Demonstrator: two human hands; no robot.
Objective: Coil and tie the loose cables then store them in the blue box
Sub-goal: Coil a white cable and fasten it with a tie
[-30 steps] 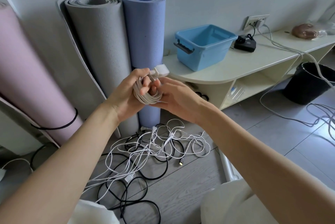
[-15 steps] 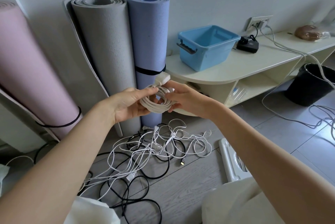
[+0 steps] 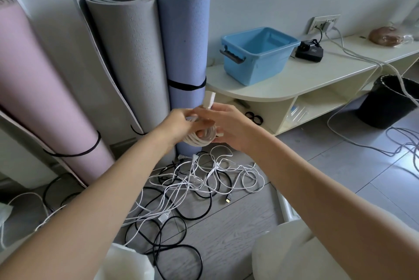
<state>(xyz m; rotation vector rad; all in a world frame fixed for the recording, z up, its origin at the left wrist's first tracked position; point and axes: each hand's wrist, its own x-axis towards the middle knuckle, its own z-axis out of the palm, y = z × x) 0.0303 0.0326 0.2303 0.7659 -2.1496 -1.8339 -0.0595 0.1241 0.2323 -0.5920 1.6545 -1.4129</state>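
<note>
A coiled white cable (image 3: pixel 202 138) hangs between both hands in front of the blue mat. My left hand (image 3: pixel 179 124) grips the coil from the left with fingers through the loop. My right hand (image 3: pixel 226 124) holds its right side, and the cable's white plug (image 3: pixel 209 99) sticks up above the fingers. Below, a tangle of loose white and black cables (image 3: pixel 192 182) lies on the floor. The blue box (image 3: pixel 258 55) stands open on the cream shelf unit (image 3: pixel 294 84), up and to the right of the hands.
Rolled pink (image 3: pixel 40 89), grey (image 3: pixel 129 53) and blue (image 3: pixel 183 39) mats lean on the wall. A black charger (image 3: pixel 309 51) sits beside the box under a wall socket (image 3: pixel 323 23). A black bin (image 3: pixel 390 100) and more cables (image 3: pixel 403 143) are on the floor at right.
Both hands with the coil have dropped lower and moved slightly right in view. The plug now points up above the right fingers, and the left hand's fingers have closed further into the loop.
</note>
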